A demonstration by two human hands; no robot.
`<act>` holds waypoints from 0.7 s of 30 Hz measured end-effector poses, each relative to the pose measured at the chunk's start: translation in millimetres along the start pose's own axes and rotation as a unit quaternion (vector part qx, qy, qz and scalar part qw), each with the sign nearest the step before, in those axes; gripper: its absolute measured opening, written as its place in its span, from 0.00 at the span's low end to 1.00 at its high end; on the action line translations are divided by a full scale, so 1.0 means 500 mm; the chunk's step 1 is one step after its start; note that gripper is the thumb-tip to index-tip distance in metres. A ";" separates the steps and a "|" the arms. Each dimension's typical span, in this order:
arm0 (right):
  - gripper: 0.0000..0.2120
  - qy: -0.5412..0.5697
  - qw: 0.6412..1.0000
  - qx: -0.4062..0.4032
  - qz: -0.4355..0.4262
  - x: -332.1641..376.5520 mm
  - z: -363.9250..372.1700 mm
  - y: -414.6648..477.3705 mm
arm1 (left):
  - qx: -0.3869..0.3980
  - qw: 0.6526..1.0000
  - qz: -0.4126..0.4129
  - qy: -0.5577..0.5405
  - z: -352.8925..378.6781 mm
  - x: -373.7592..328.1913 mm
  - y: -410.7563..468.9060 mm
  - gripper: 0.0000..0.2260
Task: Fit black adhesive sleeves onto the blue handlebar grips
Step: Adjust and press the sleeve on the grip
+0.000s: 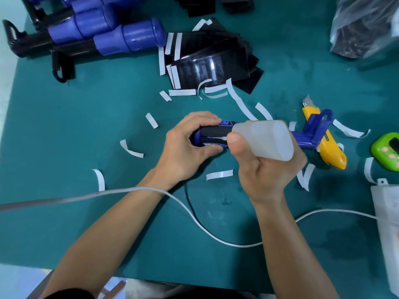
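My left hand [186, 147] grips the end of a blue handlebar grip [306, 139] that lies across the green mat, with a black adhesive sleeve [213, 131] wrapped round it. A white backing strip shows along the sleeve's seam. My right hand [265, 169] holds a translucent white plastic bottle [265, 139] over the grip's middle, thumb pressed at its nozzle end by the sleeve. A fanned pile of black adhesive sleeves [216, 59] with white strips lies behind. Several more blue grips on black handles [129, 37] are stacked at the top left.
Peeled white backing strips [220, 175] litter the mat. A yellow utility knife [323, 143] lies under the grip's bracket end. At the right sit a green timer [386, 151], a white box [388, 212] with a white cable [194, 219], and a plastic bag [367, 26].
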State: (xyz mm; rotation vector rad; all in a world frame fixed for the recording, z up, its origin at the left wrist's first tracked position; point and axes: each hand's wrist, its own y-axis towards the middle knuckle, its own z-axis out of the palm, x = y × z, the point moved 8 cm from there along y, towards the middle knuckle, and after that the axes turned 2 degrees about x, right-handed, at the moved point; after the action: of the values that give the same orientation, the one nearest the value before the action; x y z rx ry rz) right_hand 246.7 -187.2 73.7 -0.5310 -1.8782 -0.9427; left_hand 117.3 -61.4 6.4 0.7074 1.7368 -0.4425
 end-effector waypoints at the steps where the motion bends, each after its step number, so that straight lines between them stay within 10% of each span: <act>1: 0.18 0.000 1.000 -0.002 0.001 0.002 -0.001 0.001 | 0.000 1.000 0.002 0.000 0.000 0.001 0.000 0.23; 21: 0.20 -0.001 1.000 -0.018 -0.018 0.017 -0.027 0.005 | -0.003 1.000 0.024 -0.004 0.001 0.005 0.000 0.26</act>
State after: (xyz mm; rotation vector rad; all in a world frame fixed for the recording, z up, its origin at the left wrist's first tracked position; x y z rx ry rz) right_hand 251.7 -196.4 85.6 -0.5210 -1.8811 -1.0005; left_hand 117.2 -61.1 4.1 0.7404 1.7101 -0.4073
